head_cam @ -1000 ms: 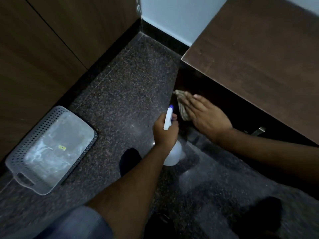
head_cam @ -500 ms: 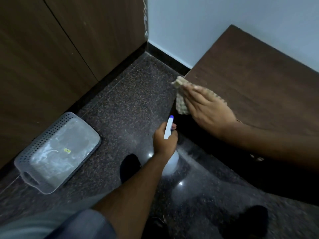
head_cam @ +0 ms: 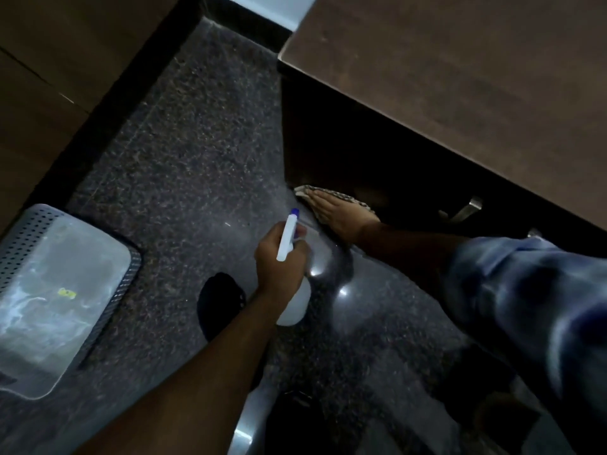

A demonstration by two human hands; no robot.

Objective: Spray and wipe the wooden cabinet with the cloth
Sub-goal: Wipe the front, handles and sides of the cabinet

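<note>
The person is down low by the cabinet (head_cam: 443, 77), whose dark front face (head_cam: 345, 152) drops into shadow on the right. The right hand (head_cam: 341, 215) lies flat with fingers together, pressing the cloth (head_cam: 331, 194) against the bottom left corner of that face, just above the floor (head_cam: 197, 142). The cloth shows only as a pale checked edge past the fingertips. The left hand (head_cam: 279, 261), nearer and just left of it, is wrapped around the neck of a white spray bottle (head_cam: 288, 238), its blue-tipped nozzle pointing toward the cabinet. Two metal handles (head_cam: 463, 208) stick out of the front further right. A grey perforated basket (head_cam: 62, 290) sits on the floor well to the left, near the wooden wall panels (head_cam: 65, 60).
</note>
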